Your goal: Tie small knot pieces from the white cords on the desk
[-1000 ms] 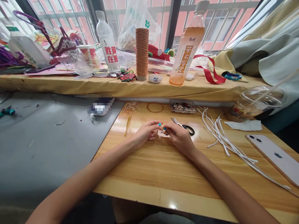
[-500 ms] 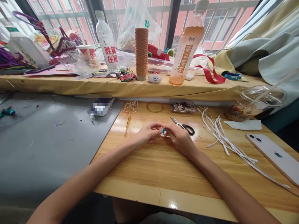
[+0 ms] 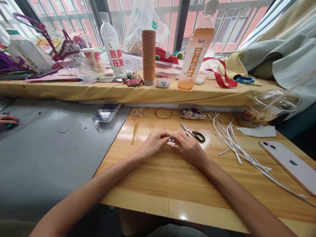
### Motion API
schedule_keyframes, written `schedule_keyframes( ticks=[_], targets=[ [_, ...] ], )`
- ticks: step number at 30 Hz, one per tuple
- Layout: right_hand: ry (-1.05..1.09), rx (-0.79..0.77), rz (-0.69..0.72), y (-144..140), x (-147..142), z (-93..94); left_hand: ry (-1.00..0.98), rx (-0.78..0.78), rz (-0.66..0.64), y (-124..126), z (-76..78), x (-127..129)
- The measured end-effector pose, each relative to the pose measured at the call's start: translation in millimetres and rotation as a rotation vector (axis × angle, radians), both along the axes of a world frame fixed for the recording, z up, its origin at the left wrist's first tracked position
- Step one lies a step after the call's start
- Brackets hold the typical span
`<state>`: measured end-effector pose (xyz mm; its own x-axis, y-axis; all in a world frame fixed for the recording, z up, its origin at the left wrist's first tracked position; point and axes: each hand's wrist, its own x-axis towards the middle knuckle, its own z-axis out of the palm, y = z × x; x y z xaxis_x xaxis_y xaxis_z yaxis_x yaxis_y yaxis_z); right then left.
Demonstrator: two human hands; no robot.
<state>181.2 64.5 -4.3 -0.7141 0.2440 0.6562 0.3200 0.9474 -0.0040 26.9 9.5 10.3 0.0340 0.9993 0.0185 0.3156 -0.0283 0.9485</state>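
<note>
My left hand (image 3: 154,144) and my right hand (image 3: 189,147) rest together on the wooden table (image 3: 172,177), fingertips pinched on one small blue bead piece (image 3: 171,139) between them. Most of the piece is hidden by my fingers. Small black-handled scissors (image 3: 195,133) lie just behind my right hand. A bundle of gold threads (image 3: 135,117) lies behind my left hand.
White cords (image 3: 234,144) and a phone (image 3: 291,164) lie to the right. A clear bead tray (image 3: 193,112) and a plastic cup (image 3: 269,110) sit farther back. Bottles (image 3: 195,49) and a thread spool (image 3: 148,56) stand on the yellow ledge. Another person's hand (image 3: 7,119) shows at far left.
My fingers have closed tighter over the blue piece, so less of it shows. Another person's hand has come into view at the far left over the teal tool.
</note>
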Motion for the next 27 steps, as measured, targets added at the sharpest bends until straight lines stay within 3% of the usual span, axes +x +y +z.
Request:
schedule_keyframes(
  ticks=[7, 27],
  targets=[
    [-0.086, 0.097, 0.019, 2.4, 4.9, 5.2, -0.070, -0.036, -0.121, 6.1, -6.9, -6.5],
    [0.082, -0.151, 0.031, 5.1, 0.3, 1.7, -0.040, 0.081, -0.065, 1.6, -2.4, -3.6]
  ],
)
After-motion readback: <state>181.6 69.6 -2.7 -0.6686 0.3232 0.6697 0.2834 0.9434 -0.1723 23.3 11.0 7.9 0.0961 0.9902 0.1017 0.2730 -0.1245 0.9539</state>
